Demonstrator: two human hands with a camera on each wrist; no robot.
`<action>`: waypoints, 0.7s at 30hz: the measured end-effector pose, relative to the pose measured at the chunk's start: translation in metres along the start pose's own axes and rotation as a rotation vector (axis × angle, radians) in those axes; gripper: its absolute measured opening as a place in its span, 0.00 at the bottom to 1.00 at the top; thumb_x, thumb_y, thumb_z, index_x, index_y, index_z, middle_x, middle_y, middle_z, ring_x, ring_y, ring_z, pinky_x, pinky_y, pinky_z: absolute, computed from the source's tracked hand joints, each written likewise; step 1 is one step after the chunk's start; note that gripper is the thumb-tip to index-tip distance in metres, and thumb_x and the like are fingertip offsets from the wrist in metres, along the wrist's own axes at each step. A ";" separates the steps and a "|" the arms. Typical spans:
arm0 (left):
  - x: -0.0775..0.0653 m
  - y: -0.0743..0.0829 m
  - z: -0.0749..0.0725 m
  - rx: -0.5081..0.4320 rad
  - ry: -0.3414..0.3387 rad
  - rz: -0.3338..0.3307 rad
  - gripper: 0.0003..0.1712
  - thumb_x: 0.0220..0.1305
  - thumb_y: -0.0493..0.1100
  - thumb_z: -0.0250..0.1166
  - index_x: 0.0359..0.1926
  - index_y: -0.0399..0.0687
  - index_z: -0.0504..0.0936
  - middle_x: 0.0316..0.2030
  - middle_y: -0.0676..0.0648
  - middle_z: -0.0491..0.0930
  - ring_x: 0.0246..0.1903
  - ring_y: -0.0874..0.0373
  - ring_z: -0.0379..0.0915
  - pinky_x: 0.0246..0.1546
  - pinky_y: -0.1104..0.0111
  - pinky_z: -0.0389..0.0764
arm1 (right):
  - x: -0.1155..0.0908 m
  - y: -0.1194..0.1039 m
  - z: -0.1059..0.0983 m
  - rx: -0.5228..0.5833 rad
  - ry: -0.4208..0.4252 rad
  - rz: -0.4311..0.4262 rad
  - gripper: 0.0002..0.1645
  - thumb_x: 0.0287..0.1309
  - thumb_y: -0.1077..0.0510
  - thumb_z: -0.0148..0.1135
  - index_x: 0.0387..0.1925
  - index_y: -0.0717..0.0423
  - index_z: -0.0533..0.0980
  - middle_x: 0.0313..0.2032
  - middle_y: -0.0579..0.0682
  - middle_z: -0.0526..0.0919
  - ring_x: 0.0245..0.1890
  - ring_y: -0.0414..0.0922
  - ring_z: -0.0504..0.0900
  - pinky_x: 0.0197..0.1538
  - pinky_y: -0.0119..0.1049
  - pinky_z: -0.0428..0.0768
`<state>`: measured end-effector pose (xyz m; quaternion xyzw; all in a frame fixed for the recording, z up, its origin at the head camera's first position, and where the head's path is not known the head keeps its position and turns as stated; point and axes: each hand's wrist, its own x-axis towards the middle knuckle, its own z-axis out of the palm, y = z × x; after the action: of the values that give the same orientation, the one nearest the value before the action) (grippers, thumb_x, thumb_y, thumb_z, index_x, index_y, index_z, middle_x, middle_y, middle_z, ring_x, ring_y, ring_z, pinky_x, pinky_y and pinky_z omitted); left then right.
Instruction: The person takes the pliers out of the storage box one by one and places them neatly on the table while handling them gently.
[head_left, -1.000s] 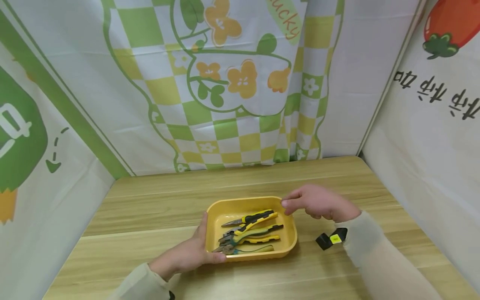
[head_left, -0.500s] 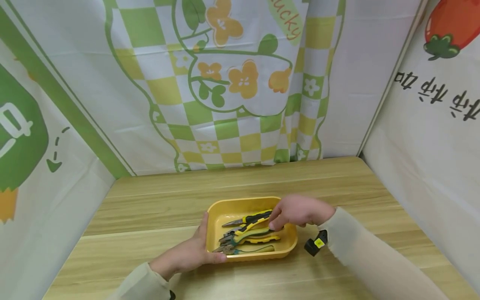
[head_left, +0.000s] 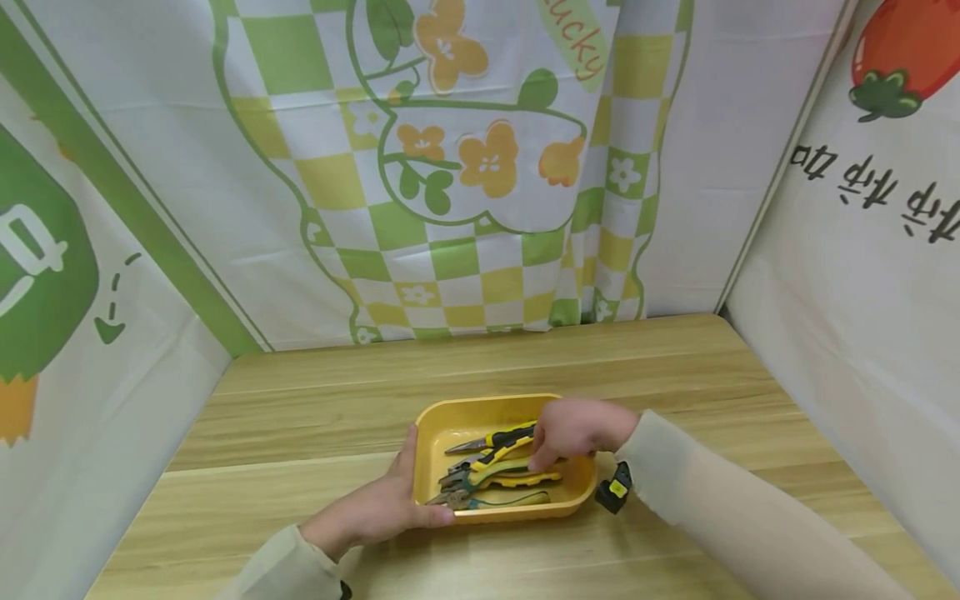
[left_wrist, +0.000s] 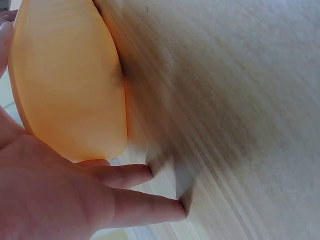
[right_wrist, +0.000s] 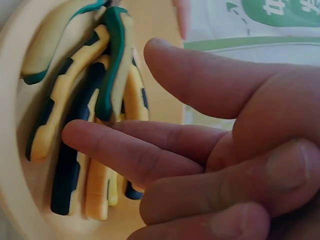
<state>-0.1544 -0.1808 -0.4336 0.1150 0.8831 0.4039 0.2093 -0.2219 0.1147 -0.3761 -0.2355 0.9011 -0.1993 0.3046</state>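
Observation:
A yellow plastic tray [head_left: 502, 516] holds several pliers with yellow-black or green-tan handles. My left hand [head_left: 375, 507] grips the tray's left end, thumb over the near rim and fingers along the outer wall; two fingertips reach the table in the left wrist view. My right hand [head_left: 573, 431] is inside the tray's right half, over the handles. In the right wrist view its thumb and forefinger are spread either side of green-tan pliers [right_wrist: 116, 65], the forefinger right at the handle end. Long-nose pliers [head_left: 467, 447] lie at the back, another green-tan pair [head_left: 513, 501] at the front.
The tray stands on a wood-grain table [head_left: 315, 400]. A checked, flowered cloth [head_left: 465, 275] hangs behind it, and printed white sheets line both sides. A black device with a yellow label [head_left: 615, 489] hangs at the right wrist.
My right hand has moved left and down from the tray's back right corner to the pliers handles inside. The left hand and the tray have stayed in place.

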 end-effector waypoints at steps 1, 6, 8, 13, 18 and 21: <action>0.000 0.000 0.000 -0.001 -0.002 0.001 0.82 0.49 0.64 0.77 0.75 0.41 0.19 0.74 0.27 0.30 0.71 0.31 0.41 0.68 0.44 0.48 | 0.001 -0.001 0.001 -0.018 -0.004 -0.007 0.16 0.62 0.50 0.68 0.20 0.48 0.79 0.13 0.41 0.59 0.13 0.38 0.56 0.18 0.33 0.57; -0.001 0.001 -0.001 -0.016 -0.002 0.012 0.82 0.49 0.63 0.77 0.75 0.40 0.20 0.74 0.27 0.29 0.71 0.32 0.40 0.68 0.43 0.47 | 0.005 -0.005 0.006 -0.043 -0.023 0.006 0.10 0.63 0.51 0.68 0.32 0.54 0.85 0.16 0.42 0.65 0.12 0.38 0.56 0.18 0.32 0.58; -0.001 0.002 -0.001 -0.021 0.001 0.012 0.82 0.49 0.63 0.78 0.75 0.40 0.20 0.74 0.27 0.29 0.71 0.32 0.39 0.68 0.43 0.46 | 0.007 -0.007 0.007 -0.035 -0.020 0.030 0.11 0.63 0.52 0.68 0.43 0.53 0.86 0.18 0.44 0.69 0.12 0.38 0.57 0.18 0.32 0.59; 0.000 0.002 0.000 -0.033 0.003 0.004 0.82 0.48 0.63 0.78 0.76 0.39 0.21 0.74 0.28 0.30 0.72 0.33 0.38 0.68 0.43 0.45 | 0.009 -0.009 0.008 -0.041 -0.004 0.034 0.09 0.62 0.54 0.69 0.42 0.50 0.87 0.17 0.45 0.69 0.12 0.38 0.58 0.18 0.32 0.61; 0.000 0.001 -0.001 -0.039 0.002 0.007 0.82 0.48 0.62 0.78 0.75 0.39 0.21 0.74 0.27 0.29 0.72 0.32 0.39 0.68 0.43 0.45 | 0.011 -0.009 0.010 -0.042 0.014 -0.013 0.13 0.61 0.56 0.70 0.21 0.49 0.81 0.12 0.41 0.57 0.12 0.38 0.54 0.18 0.32 0.56; -0.001 0.001 -0.001 -0.035 0.006 0.007 0.82 0.48 0.62 0.78 0.75 0.39 0.21 0.74 0.27 0.30 0.71 0.32 0.40 0.68 0.43 0.46 | 0.013 -0.010 0.012 -0.042 0.009 -0.042 0.25 0.61 0.56 0.70 0.12 0.46 0.68 0.12 0.40 0.53 0.13 0.38 0.52 0.18 0.32 0.53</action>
<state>-0.1542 -0.1809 -0.4326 0.1133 0.8761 0.4203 0.2073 -0.2200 0.0971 -0.3856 -0.2596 0.9013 -0.1879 0.2915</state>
